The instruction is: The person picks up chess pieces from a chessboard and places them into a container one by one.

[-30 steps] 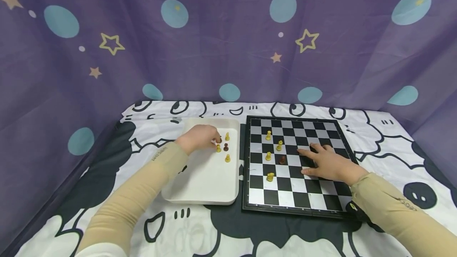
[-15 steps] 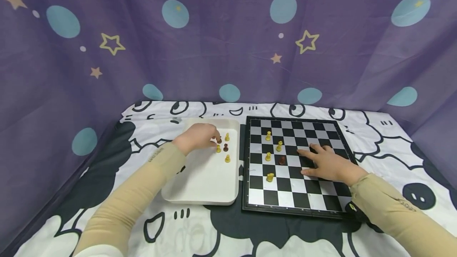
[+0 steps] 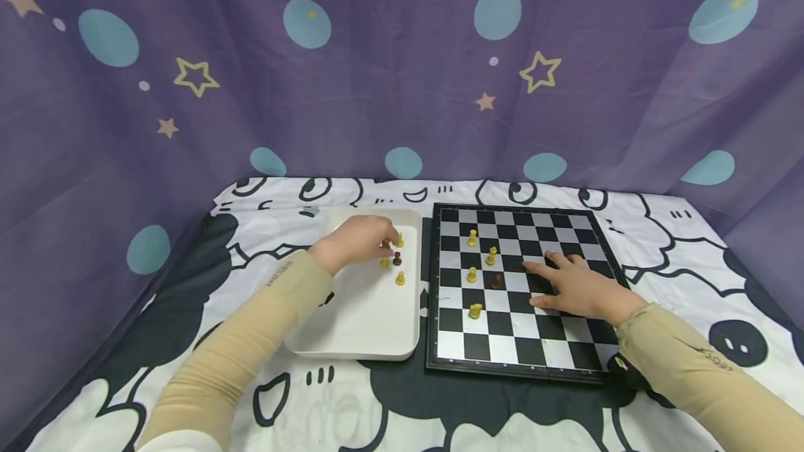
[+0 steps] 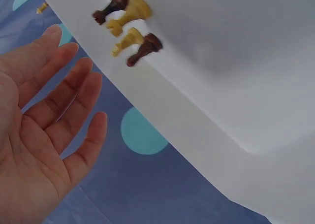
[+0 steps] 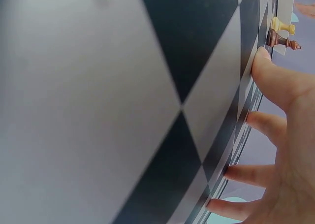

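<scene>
My left hand reaches over the far part of a white tray, fingertips close to the chess pieces standing there. In the left wrist view its fingers are loosely bent and spread, with nothing between them. Beside them in that view stand dark brown chess pieces and yellow chess pieces. In the head view a brown pawn-like piece and a yellow piece show right of the fingers. My right hand rests with spread fingertips on a black-and-white chessboard.
On the board's left side stand several yellow chess pieces and one brown piece. A cartoon-print cloth covers the table. A purple curtain hangs behind and at the sides.
My left hand has shifted slightly right over the tray, its fingertips now nearer the far yellow piece. The right hand and the pieces on the board have stayed put.
</scene>
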`<control>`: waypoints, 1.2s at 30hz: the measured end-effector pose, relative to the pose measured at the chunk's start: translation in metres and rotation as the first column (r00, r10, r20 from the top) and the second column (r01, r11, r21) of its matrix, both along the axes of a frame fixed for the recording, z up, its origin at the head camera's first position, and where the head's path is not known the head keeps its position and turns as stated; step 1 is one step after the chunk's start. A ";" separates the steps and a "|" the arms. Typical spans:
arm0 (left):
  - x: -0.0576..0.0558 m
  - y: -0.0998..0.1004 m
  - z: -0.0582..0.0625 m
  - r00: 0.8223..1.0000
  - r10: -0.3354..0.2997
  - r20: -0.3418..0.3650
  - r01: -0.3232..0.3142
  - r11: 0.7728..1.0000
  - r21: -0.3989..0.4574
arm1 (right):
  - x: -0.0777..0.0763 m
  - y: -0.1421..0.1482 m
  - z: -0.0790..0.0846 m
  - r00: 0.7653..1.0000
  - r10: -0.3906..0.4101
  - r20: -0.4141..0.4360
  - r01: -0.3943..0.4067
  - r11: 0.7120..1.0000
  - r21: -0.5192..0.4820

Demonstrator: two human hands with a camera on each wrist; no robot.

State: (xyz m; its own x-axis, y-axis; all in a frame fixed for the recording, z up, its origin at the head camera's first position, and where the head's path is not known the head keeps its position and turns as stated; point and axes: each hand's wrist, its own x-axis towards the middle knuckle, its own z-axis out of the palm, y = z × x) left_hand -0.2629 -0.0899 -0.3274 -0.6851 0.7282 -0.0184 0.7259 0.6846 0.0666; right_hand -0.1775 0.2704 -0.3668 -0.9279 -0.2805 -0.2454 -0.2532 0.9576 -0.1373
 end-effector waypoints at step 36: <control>-0.013 0.099 0.007 0.999 -0.047 0.014 0.048 0.994 -0.094 | -0.001 0.002 0.000 1.000 0.005 0.002 -0.005 1.000 -0.016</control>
